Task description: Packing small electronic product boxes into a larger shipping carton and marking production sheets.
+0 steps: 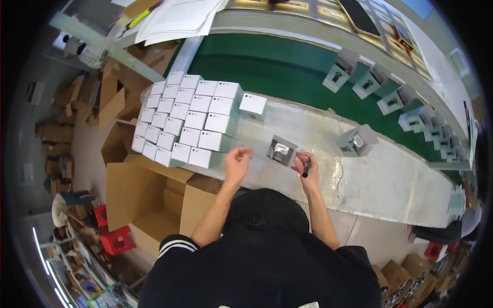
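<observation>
My left hand point(238, 163) is raised over the table's near edge, left of an open box, its fingers loosely bent and apart with nothing visible in them. My right hand point(308, 172), at the box's right side, is closed around a black pen-like marker point(306, 168). Between the hands stands the small open box point(275, 156), grey inside, with a shiny clear-wrapped item point(281, 148) in it. A closed white box point(253, 104) stands farther back. Another open box point(354, 142), its flaps up, is on the table to the right.
Rows of closed white boxes point(195, 119) fill the table's left end. Beyond it, a green conveyor belt point(257, 66) carries several open boxes point(368, 83) at the right. An open carton point(149, 197) sits at my lower left. Papers point(177, 20) and a phone point(359, 18) lie on the upper shelf.
</observation>
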### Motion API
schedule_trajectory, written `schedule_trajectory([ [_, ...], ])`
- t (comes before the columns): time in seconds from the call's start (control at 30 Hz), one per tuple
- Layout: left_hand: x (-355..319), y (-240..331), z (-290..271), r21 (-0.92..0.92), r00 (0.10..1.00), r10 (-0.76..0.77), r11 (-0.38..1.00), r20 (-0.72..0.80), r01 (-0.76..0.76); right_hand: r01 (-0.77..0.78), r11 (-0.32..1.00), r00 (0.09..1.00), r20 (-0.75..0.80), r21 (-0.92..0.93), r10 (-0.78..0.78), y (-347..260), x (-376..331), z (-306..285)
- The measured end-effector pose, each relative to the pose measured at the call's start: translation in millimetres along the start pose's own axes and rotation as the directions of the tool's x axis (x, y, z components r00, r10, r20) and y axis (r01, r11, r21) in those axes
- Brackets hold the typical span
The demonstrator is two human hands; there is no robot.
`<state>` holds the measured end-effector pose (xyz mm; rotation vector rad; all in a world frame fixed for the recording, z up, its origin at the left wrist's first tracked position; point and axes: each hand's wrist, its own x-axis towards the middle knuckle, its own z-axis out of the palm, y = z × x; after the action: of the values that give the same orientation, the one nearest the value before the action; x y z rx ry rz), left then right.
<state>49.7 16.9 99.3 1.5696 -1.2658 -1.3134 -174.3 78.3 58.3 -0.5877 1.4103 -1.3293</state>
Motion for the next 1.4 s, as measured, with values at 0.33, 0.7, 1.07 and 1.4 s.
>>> schedule_trajectory([
  [0.33, 56.2, -10.0, 39.3, -0.113, 0.810, 0.071, 0.994, 0.582, -0.006, 0.085, 0.966, 0.996, 0.009, -0.245, -0.085, -11.6, 17.8, 14.1],
  [0.7, 22.1, -21.1, 60.0, -0.143, 0.951, 0.256, 0.962, 0.174, -0.233, 0.336, 0.814, 0.942, 0.149, -0.474, -0.302, -42.0, 18.8, 23.9],
  [1.07, 34.2, -0.8, 11.4, 0.147, 0.665, 0.595, 0.685, 0.451, -0.713, 0.831, 0.287, 0.555, 0.680, -0.476, -0.479, -54.8, 21.2, -3.3],
  [1.4, 36.6, 10.8, 17.9, 0.317, 0.415, 0.637, 0.269, 0.650, -0.910, 0.867, 0.013, 0.431, 0.738, -0.497, -0.519, -48.5, 21.6, 3.9],
])
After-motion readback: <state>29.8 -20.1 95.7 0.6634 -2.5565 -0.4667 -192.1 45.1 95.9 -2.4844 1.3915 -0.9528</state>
